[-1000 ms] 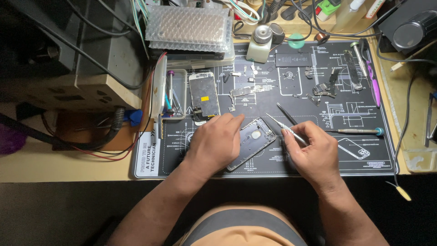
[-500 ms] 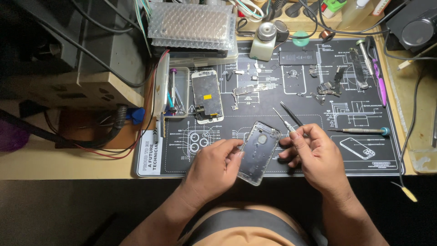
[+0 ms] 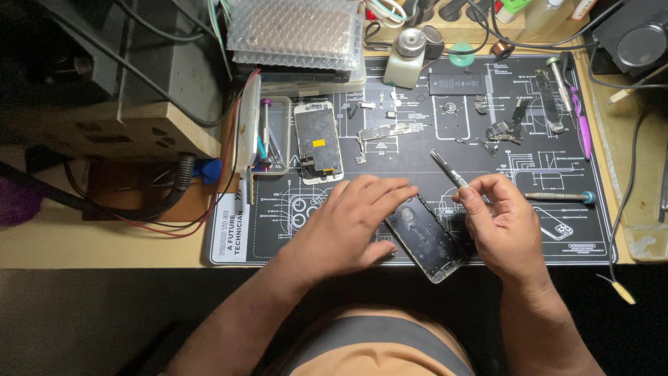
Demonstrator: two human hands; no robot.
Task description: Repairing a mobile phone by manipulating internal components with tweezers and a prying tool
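Steadying a phone housing (image 3: 426,238) on the mat (image 3: 487,150).
Left hand (image 3: 351,226) lies flat, fingers spread on it; right hand (image 3: 502,224) pinches tweezers (image 3: 449,169).

A white-framed dark phone screen (image 3: 318,142) with a yellow sticker lies just beyond the left hand (image 3: 355,226); a bubble-wrap package (image 3: 292,31) sits farther back.

On the mat (image 3: 278,237) the phone body (image 3: 426,238) lay between your left hand (image 3: 348,226) and right hand (image 3: 502,226); the screen panel (image 3: 317,141) lay behind them.

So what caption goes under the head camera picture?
Left hand steadies an opened phone body on a black repair mat while the right hand holds tweezers.
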